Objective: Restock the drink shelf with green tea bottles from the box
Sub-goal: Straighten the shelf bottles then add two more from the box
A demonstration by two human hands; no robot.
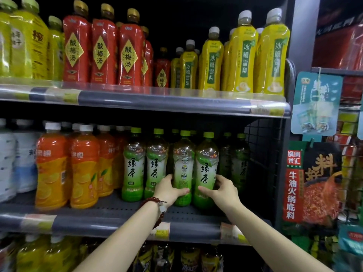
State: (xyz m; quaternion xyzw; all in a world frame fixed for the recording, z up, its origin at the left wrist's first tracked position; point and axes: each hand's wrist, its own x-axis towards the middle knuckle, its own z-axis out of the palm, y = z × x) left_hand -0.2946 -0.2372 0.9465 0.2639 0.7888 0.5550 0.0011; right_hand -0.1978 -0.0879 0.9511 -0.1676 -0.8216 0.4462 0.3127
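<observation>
Left hand (170, 190): grip wrapped on turned green tea bottle (183, 169), low.
Right hand (221, 190): grip clamped on neighbour bottle (206, 169).
Handling: full, heavy-ish, slick film; hold lower body.

We see glossy clear plastic green tea bottles (206, 169) at centre, a matt grey perforated metal shelf (121, 211) beneath, dark wire mesh (261, 154) right, and polished reddish beads (155, 200) below.

Both your bare forearms reach up and forward, converging toward the middle. Your left hand (169, 190) curls with the thumb stretched out to the right, a dark red bead bracelet (157, 208) at its wrist. Your right hand (221, 190) mirrors it, fingers (220, 179) wrapped, thumb pointing left.
</observation>
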